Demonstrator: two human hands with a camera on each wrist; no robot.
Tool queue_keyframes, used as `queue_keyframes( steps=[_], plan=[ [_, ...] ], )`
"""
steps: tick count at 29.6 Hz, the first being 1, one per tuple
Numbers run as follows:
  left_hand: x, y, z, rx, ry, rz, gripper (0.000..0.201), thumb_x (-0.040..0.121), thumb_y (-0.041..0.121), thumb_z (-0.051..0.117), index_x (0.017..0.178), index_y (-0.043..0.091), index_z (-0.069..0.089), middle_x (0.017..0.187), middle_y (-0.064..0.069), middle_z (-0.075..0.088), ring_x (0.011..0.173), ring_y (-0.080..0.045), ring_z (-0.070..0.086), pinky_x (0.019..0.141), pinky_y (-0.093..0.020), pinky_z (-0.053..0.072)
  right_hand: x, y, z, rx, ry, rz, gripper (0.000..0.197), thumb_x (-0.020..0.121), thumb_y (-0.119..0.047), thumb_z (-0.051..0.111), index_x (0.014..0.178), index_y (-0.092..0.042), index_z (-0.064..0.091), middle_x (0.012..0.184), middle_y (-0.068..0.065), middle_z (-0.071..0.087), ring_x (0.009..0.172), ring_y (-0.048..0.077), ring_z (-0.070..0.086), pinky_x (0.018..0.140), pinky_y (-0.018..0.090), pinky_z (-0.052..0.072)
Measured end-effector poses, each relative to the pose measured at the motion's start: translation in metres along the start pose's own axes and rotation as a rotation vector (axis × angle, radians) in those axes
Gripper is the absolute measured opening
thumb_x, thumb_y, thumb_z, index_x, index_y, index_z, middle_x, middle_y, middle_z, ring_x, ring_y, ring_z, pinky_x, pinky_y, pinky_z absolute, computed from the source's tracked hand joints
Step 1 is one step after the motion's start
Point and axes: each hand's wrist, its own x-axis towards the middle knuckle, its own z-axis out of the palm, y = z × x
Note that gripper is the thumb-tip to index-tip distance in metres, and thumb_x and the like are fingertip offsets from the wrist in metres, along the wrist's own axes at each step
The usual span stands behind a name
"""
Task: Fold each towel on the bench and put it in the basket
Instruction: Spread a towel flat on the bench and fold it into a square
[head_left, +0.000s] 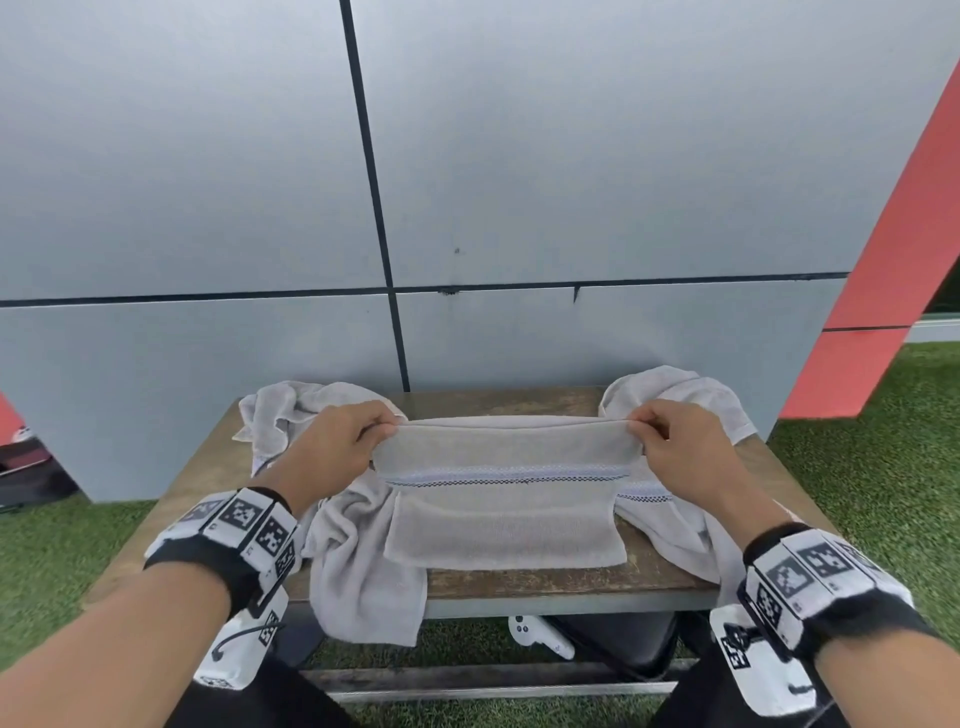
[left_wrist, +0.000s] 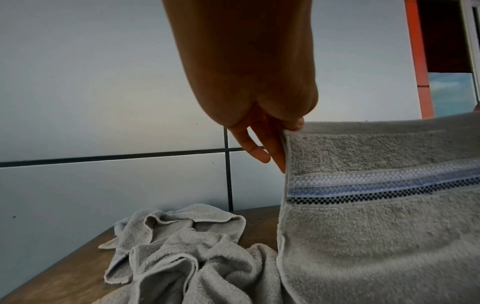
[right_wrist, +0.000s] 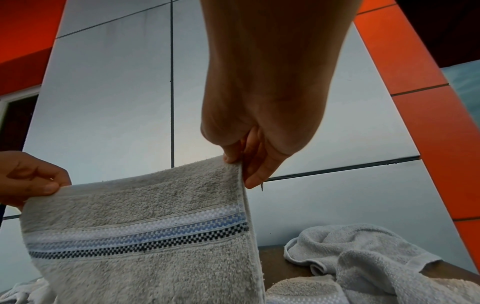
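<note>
The left hand and right hand each pinch an upper corner of the striped towel, the grip closed between thumb and fingers. The towel hangs stretched between them, its lower edge lying on the worktop, between two crumpled towels.

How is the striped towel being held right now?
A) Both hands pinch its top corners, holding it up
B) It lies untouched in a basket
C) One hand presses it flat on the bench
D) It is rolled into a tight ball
A: the left hand and the right hand each pinch a top corner of the striped towel, stretched between them above the bench.
</note>
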Motion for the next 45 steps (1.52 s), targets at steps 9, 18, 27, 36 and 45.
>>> queue_keyframes(
  steps=[9,18,27,36,45],
  plan=[
    [0.002,-0.02,0.017,0.081,-0.063,0.018,0.019,0.102,0.008,0.048,0.086,0.008,0.057,0.062,-0.004,0.055,0.057,-0.01,0.044,0.059,-0.019,0.037,0.001,0.007,0.011,0.005,0.011,0.029,0.014,0.093,-0.013,0.065,0.08,-0.013,0.071,0.073,-0.004,0.069,0.071,0.012,0.064,0.062,0.017,0.044],
    [-0.002,-0.049,0.042,0.093,-0.245,-0.106,0.01,0.092,0.022,0.069,0.085,0.026,0.064,0.069,0.011,0.062,0.063,-0.003,0.056,0.058,-0.014,0.039,0.004,0.022,0.036,-0.001,-0.114,0.112,0.014,0.094,-0.022,0.067,0.083,-0.022,0.075,0.08,-0.011,0.072,0.08,0.007,0.066,0.072,0.024,0.049],
    [0.001,-0.062,0.067,0.226,-0.369,-0.22,0.019,0.099,0.021,0.046,0.117,0.027,0.047,0.105,0.001,0.064,0.092,-0.021,0.06,0.084,-0.042,0.05,0.008,0.014,0.06,0.058,-0.225,0.051,0.005,0.089,-0.019,0.074,0.089,-0.023,0.077,0.086,-0.011,0.074,0.084,-0.002,0.065,0.073,0.011,0.043],
    [0.035,0.022,0.122,-0.235,-0.235,0.19,0.024,0.09,0.032,0.072,0.112,0.026,0.066,0.11,0.013,0.067,0.103,-0.004,0.06,0.093,-0.025,0.046,0.001,-0.016,0.092,0.317,-0.312,0.026,0.022,0.081,-0.02,0.083,0.096,-0.027,0.067,0.077,-0.01,0.073,0.075,0.004,0.069,0.074,0.019,0.055],
    [0.036,0.03,0.152,-0.369,-0.09,0.122,0.006,0.085,0.02,0.077,0.088,0.024,0.073,0.086,0.015,0.071,0.086,-0.007,0.065,0.084,-0.034,0.054,-0.007,-0.008,0.074,0.472,-0.373,0.102,0.029,0.085,-0.003,0.077,0.106,-0.02,0.067,0.091,-0.006,0.077,0.09,0.006,0.072,0.088,0.02,0.055]
  ],
)
